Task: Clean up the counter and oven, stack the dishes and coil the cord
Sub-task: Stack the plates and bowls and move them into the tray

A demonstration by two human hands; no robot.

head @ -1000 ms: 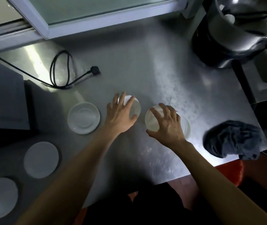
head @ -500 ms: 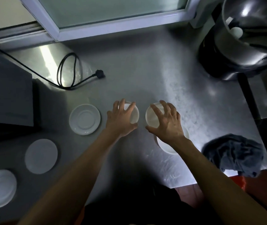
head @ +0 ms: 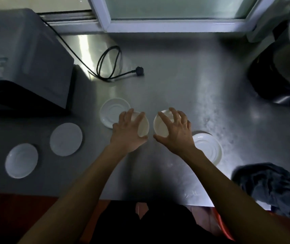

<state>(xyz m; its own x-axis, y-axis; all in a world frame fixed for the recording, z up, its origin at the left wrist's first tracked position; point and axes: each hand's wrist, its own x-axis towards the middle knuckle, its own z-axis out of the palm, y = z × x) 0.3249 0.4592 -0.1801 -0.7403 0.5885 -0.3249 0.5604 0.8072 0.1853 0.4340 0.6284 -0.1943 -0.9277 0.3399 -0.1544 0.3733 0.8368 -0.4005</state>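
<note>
The step in hand looked to be the stacking of dishes: each hand had its fingers curled over the rim of a small white bowl, the left hand (head: 127,132) grasping the left bowl (head: 143,126) and the right hand (head: 175,132) grasping the right bowl (head: 161,125), the two bowls just apart from each other over the steel counter (head: 184,88). The next move probably called for nesting one bowl into the other, or setting each on a saucer — whichever came first, a level, gentle set-down mattered on glazed ware. Just behind the right wrist lay a saucer (head: 208,148), and just beyond the left fingertips another saucer (head: 112,110), partly covered by the left bowl. Well to the left of the left hand sat a flat plate (head: 65,139) and a shallow dish (head: 21,160), both yet to be gathered. To the right, near the counter's edge, a dark cloth (head: 271,187) lay crumpled. Farther beyond the fingers the black cord (head: 108,63) lay loosely looped, its plug (head: 139,71) free on the counter, not yet coiled; it ran back to the oven (head: 24,57) at the far left. Nothing stood between the two bowls.
</note>
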